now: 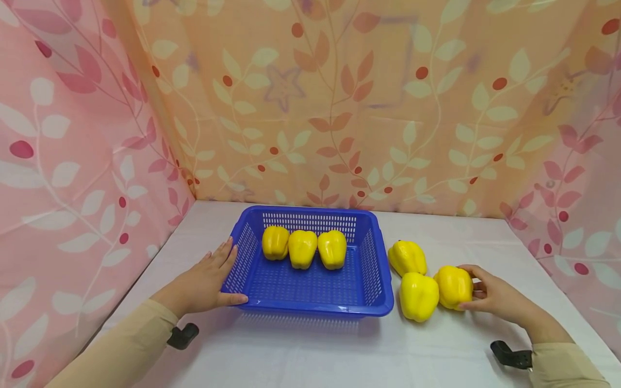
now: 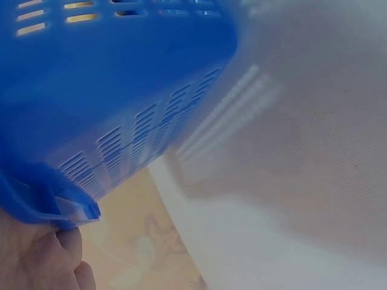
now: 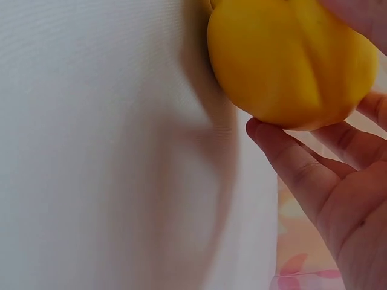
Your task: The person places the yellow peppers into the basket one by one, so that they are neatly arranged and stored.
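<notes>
My right hand (image 1: 502, 293) holds a yellow bell pepper (image 1: 453, 287) on the table, fingers round its far side and thumb at its near side. In the right wrist view, the fingers (image 3: 296, 163) touch the same pepper (image 3: 290, 66). Two more yellow bell peppers lie beside it, one in front (image 1: 419, 297) and one behind (image 1: 407, 257). At the left, my left hand (image 1: 206, 283) rests against the rim of a blue plastic basket (image 1: 315, 307), fingers extended and thumb at the near corner. Inside the basket, three yellow bell peppers (image 1: 303, 249) stand in a row towards the back.
A white cloth (image 1: 301, 355) covers the table. Patterned curtains surround it, with an orange one (image 1: 339, 108) at the back and pink ones on the left (image 1: 73, 161) and right (image 1: 577, 183). Black straps circle both wrists.
</notes>
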Demonstrator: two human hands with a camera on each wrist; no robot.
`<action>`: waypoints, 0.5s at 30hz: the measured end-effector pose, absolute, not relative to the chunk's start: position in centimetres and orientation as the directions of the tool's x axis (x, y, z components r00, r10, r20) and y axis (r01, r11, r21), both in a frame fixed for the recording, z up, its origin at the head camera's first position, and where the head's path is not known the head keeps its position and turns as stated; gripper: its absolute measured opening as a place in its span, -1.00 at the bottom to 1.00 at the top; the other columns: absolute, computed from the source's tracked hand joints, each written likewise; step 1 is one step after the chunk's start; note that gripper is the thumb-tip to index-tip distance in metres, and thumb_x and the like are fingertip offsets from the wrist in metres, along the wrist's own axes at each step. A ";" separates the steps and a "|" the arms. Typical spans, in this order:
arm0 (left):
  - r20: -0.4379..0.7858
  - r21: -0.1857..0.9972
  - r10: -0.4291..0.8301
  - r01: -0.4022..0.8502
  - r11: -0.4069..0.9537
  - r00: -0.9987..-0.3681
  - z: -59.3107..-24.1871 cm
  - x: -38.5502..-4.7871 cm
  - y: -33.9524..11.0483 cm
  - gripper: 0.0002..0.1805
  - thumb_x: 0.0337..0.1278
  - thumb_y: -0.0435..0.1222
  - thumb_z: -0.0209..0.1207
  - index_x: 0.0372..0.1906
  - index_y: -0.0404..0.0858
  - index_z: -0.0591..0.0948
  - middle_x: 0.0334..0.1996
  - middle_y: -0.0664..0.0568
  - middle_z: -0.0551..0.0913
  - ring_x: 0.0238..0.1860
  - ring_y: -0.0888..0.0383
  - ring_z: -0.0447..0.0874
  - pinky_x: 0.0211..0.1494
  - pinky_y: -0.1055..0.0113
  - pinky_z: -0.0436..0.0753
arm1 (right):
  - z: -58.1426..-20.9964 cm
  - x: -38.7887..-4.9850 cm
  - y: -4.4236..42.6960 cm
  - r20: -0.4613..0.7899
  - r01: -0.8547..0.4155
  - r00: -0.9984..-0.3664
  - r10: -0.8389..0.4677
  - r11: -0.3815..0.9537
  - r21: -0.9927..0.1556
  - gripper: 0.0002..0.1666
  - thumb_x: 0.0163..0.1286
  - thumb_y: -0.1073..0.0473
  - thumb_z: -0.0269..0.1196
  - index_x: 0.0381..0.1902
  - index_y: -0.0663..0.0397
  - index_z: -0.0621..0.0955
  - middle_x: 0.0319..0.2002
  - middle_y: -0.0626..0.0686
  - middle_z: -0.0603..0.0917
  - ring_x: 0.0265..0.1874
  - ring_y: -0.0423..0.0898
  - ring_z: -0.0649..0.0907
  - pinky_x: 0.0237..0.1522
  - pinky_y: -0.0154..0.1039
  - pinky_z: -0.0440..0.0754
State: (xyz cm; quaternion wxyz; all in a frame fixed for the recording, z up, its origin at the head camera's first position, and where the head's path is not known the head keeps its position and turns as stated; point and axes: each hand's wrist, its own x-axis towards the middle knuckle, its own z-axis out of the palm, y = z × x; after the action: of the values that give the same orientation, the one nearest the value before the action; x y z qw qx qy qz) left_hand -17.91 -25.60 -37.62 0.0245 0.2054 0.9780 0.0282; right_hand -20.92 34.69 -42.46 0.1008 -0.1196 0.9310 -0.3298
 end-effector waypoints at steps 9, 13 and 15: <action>-0.027 0.056 0.408 0.406 0.912 -0.912 -37.8 -18.1 -25.7 0.26 -0.22 0.47 -0.06 0.39 -0.42 -0.02 0.42 -0.26 -0.18 0.41 -0.19 -0.18 0.35 -0.12 -0.03 | -41.8 -21.2 35.1 -0.111 -0.156 -0.955 -0.277 0.780 -0.605 -0.02 -0.02 -0.12 0.40 0.26 0.09 0.20 0.10 0.26 0.42 -0.11 0.08 0.54 -0.16 -0.05 0.62; -0.026 0.050 0.410 0.409 0.911 -0.912 -37.9 -18.1 -25.7 0.27 -0.23 0.49 -0.09 0.39 -0.42 -0.02 0.42 -0.27 -0.18 0.41 -0.19 -0.18 0.35 -0.12 -0.02 | -41.1 -21.3 35.2 -0.108 -0.160 -0.955 -0.276 0.786 -0.597 -0.03 0.00 -0.11 0.39 0.26 0.08 0.20 0.07 0.23 0.44 -0.15 0.03 0.53 -0.21 -0.14 0.64; -0.026 0.051 0.411 0.409 0.911 -0.911 -37.8 -18.1 -25.7 0.27 -0.24 0.50 -0.11 0.39 -0.42 -0.02 0.42 -0.27 -0.17 0.41 -0.19 -0.18 0.35 -0.12 -0.02 | -40.6 -21.3 35.2 -0.098 -0.171 -0.955 -0.281 0.786 -0.595 -0.05 0.01 -0.09 0.39 0.26 0.08 0.20 0.06 0.21 0.45 -0.18 -0.02 0.53 -0.24 -0.24 0.63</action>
State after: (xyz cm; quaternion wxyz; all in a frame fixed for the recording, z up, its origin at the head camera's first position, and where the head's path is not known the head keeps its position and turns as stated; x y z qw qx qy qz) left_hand -18.08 -25.71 -37.83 0.0180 0.2097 0.9774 0.0223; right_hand -21.31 35.18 -40.63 0.0908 -0.1202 0.9405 -0.3046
